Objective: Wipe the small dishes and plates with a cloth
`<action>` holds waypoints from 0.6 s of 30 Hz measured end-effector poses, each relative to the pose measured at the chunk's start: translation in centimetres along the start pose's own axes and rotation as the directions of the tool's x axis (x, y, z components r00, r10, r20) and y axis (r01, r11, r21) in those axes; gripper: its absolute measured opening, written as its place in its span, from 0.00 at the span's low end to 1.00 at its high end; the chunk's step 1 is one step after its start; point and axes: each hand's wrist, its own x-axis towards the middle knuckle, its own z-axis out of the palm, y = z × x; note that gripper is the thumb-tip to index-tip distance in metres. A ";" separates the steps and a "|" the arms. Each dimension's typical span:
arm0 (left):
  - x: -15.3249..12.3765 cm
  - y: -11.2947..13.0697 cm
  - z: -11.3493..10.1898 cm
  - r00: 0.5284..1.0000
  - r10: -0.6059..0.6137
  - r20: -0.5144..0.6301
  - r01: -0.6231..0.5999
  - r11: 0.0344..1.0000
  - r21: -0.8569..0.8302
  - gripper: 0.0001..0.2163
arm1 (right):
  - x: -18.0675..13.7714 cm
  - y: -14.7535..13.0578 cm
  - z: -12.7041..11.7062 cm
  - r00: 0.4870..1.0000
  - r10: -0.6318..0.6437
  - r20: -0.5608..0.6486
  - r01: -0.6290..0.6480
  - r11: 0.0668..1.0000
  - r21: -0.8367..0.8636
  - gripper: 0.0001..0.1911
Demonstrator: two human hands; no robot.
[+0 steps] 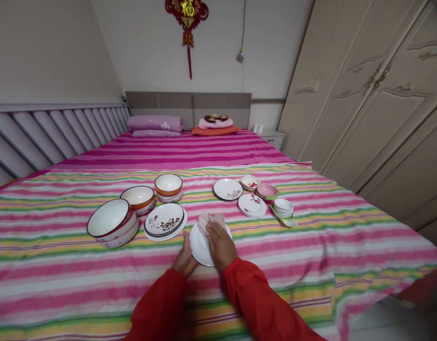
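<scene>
A white plate (pixel 200 245) is tilted in front of me, above the striped bedspread. My left hand (pixel 186 257) grips its left edge, thumb on the upper side and fingers underneath. My right hand (pixel 220 241) presses a pale pink cloth (pixel 204 222) onto the plate's face, fingers bent over the cloth. Just left of the plate lies a stack of flower-patterned plates (pixel 164 219) with dark rims. To the upper right, a white plate with red flowers (pixel 252 205) rests on the bedspread.
Large stacked bowls (pixel 113 222), brown-banded bowls (pixel 138 199) and another bowl stack (pixel 168 185) stand at left. At right are a patterned plate (pixel 228 189), a pink bowl (pixel 267 190), small white bowls (pixel 284 207) and a green-edged dish (pixel 287 220). Folded bedding (pixel 155 124) lies by the headboard.
</scene>
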 end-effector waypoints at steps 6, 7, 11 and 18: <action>-0.2 0.0 0.3 0.999 -0.034 0.013 0.034 0.999 0.009 0.36 | -4.5 0.6 -0.9 0.991 0.063 -0.122 -0.061 0.998 0.015 0.20; -0.2 0.1 0.3 0.999 -0.050 0.018 0.050 0.999 0.006 0.36 | -5.4 0.3 -0.9 0.990 0.048 -0.129 -0.046 0.999 0.019 0.21; -0.3 0.3 0.1 0.995 -0.086 -0.053 0.087 0.996 0.010 0.38 | -7.6 -1.6 0.2 0.993 -0.053 -0.108 0.056 0.998 0.027 0.24; -0.6 0.6 0.3 0.982 -0.069 -0.177 0.070 0.998 0.000 0.36 | -2.6 -3.7 2.9 0.982 -0.136 0.134 0.143 0.989 -0.044 0.22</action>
